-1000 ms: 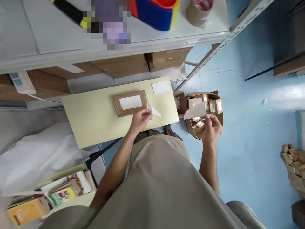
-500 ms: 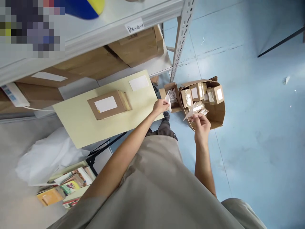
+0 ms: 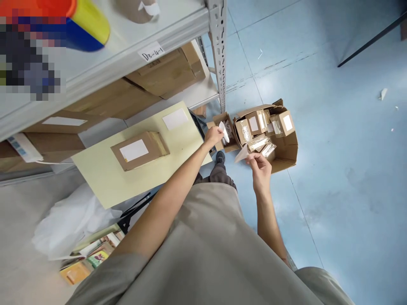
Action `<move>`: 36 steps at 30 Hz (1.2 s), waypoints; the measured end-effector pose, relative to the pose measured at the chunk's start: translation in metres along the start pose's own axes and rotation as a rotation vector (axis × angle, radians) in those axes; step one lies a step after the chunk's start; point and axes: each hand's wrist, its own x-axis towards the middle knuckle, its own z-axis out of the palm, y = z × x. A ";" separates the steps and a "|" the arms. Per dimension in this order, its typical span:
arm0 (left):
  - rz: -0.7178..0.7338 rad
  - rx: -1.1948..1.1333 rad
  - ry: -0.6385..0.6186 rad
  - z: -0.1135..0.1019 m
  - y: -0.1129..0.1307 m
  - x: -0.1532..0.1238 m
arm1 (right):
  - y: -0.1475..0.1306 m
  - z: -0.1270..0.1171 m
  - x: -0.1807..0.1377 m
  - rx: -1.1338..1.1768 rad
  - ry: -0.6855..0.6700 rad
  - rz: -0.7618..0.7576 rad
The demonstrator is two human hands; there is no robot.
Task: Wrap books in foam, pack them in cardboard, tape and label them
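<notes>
My left hand (image 3: 214,135) is closed on a piece of white paper (image 3: 224,132), above a small open carton (image 3: 229,146) with white scraps inside. My right hand (image 3: 261,165) pinches another thin, pale paper piece (image 3: 242,154) that points to the left, in front of a large open carton (image 3: 288,163). Several small taped boxes (image 3: 253,123) lie in that carton. On the pale yellow table (image 3: 95,169) to the left rests a taped cardboard box (image 3: 140,151) bearing a white label. A separate white sheet (image 3: 174,119) lies near the table's far corner.
A metal shelf (image 3: 178,34) marked D3-4-1 runs along the upper left, with brown cartons (image 3: 165,70) on its lower level. White plastic wrap (image 3: 73,220) and a stack of books (image 3: 79,269) are at lower left. Paper scraps (image 3: 383,94) lie on the blue floor.
The view has shifted, so the shelf and table appear farther left. Both hands still hold their papers; the right one has moved slightly left, towards the left hand.
</notes>
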 end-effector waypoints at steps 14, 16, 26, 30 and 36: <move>0.099 -0.545 -0.025 -0.041 -0.020 -0.091 | 0.004 0.017 0.021 0.014 -0.084 -0.024; 0.095 -0.646 -0.018 -0.052 -0.026 -0.120 | 0.005 0.024 0.020 -0.019 -0.122 -0.039; 0.025 -1.025 0.043 -0.079 -0.037 -0.212 | -0.010 0.085 -0.017 -0.327 -0.446 -0.362; 0.006 -1.106 0.130 -0.087 -0.051 -0.224 | -0.012 0.110 -0.027 -0.394 -0.524 -0.486; -0.047 -1.226 0.232 -0.099 -0.085 -0.234 | -0.009 0.150 -0.041 -0.432 -0.657 -0.518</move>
